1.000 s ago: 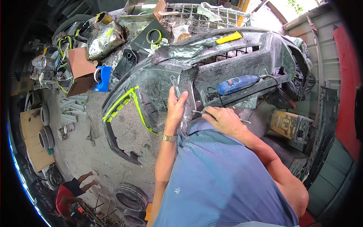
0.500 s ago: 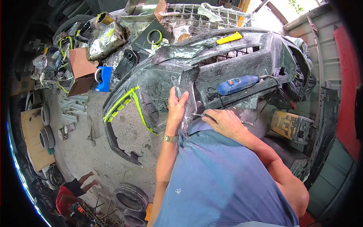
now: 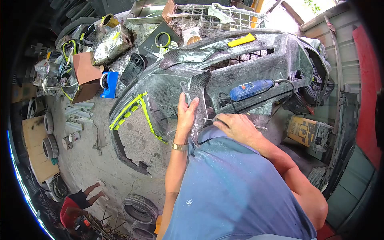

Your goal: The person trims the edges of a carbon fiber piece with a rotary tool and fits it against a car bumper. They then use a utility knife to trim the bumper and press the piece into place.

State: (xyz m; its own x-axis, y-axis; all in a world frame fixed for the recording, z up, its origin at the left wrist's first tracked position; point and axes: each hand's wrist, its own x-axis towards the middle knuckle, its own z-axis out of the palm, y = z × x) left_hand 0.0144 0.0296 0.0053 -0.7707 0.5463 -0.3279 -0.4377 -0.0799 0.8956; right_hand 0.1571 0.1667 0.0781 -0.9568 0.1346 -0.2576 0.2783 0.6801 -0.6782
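My left hand point(image 3: 186, 114) is closed around a dark, carbon-patterned strip point(image 3: 201, 94) with a pale, dusty edge, held upright against a large car bumper point(image 3: 172, 82). My right hand point(image 3: 240, 127) grips a dark rotary tool handpiece point(image 3: 221, 121). Its thin metal tip point(image 3: 206, 119) is at the strip's right edge; whether it touches cannot be made out. The blue rotary tool body point(image 3: 251, 90) rests on the bumper, to the right of the strip. Yellow-green tape point(image 3: 149, 120) lines an opening at the bumper's left.
A yellow cutter point(image 3: 241, 40) lies on top of the bumper. Behind stand a wire rack point(image 3: 236, 20), a tape roll point(image 3: 163, 39) and a blue tape dispenser point(image 3: 109, 85). Tyres point(image 3: 140, 209) lie on the floor, with another person point(image 3: 78, 204) at lower left. A carton point(image 3: 302, 131) sits at right.
Both hands stay almost in place, with the strip and handpiece still in them. Only a very slight shift of the right hand shows.
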